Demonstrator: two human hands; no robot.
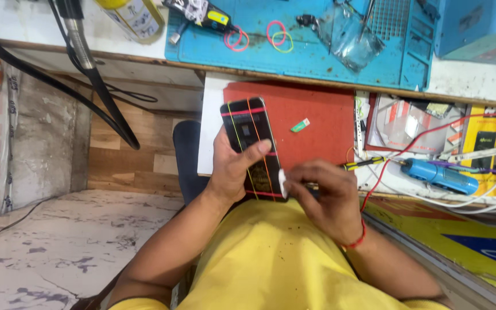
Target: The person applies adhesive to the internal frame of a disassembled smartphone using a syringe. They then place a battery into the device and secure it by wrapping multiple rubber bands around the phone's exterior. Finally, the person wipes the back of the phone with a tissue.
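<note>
Phone (252, 146) above board (311, 123), below mat (299, 49)

Repair workshop: blue work mat (317, 54), tools

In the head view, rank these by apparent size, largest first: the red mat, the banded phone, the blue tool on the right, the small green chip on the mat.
1. Red mat
2. Phone, held in the left hand nearer the camera, so it looks bigger than it would on the mat
3. Blue tool
4. Green chip
</note>
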